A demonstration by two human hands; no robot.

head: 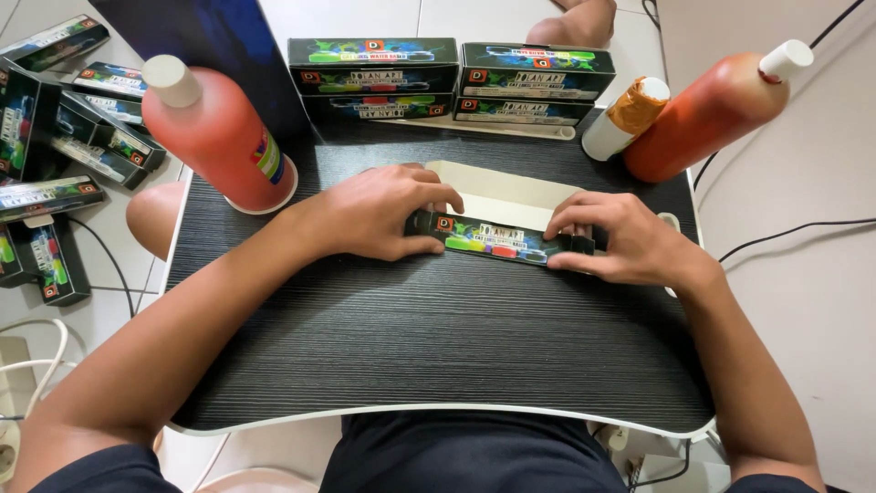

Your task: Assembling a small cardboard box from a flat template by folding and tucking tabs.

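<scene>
Both hands grip a long, flat black cardboard box with colourful print [497, 239], lying mid-table on the dark wood-grain lap table [438, 338]. Left hand [374, 212] curls shut over its left end, right hand [620, 239] pinches the right end, pale flap open behind. Judged step: folding the box shut; tucking the flap needs steady pressure. Far: stacked matching boxes [452, 80], red bottle left [214, 128], orange bottle right [716, 108]; nothing blocks.

The ends of the box [497, 239] are covered by the left hand [379, 212] and right hand [620, 239], and the boxes [46, 155] are cropped at the left edge.
</scene>
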